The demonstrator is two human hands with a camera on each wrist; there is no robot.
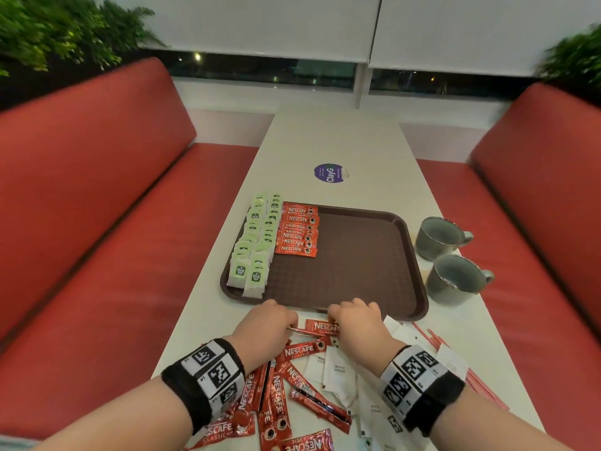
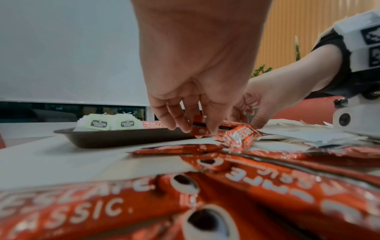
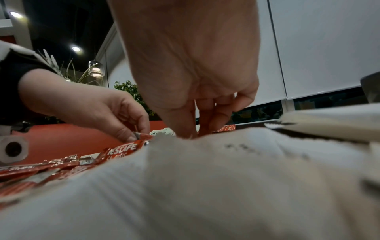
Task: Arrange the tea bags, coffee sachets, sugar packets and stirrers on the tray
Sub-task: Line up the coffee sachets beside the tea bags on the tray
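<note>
A brown tray (image 1: 357,255) lies on the white table. Two columns of green-labelled tea bags (image 1: 255,242) fill its left side, with a column of red coffee sachets (image 1: 297,231) beside them. Just before the tray's near rim, my left hand (image 1: 290,325) pinches the left end of one red coffee sachet (image 1: 322,327), also seen as the sachet (image 2: 198,129) in the left wrist view. My right hand (image 1: 335,321) pinches its right end with the fingers (image 3: 185,128) pointing down. Loose coffee sachets (image 1: 276,395), white sugar packets (image 1: 338,372) and red-striped stirrers (image 1: 435,341) lie under my wrists.
Two grey mugs (image 1: 439,237) (image 1: 455,279) stand right of the tray. A round purple sticker (image 1: 329,173) lies on the table beyond it. Red benches (image 1: 97,222) flank the narrow table on both sides. The tray's middle and right are bare.
</note>
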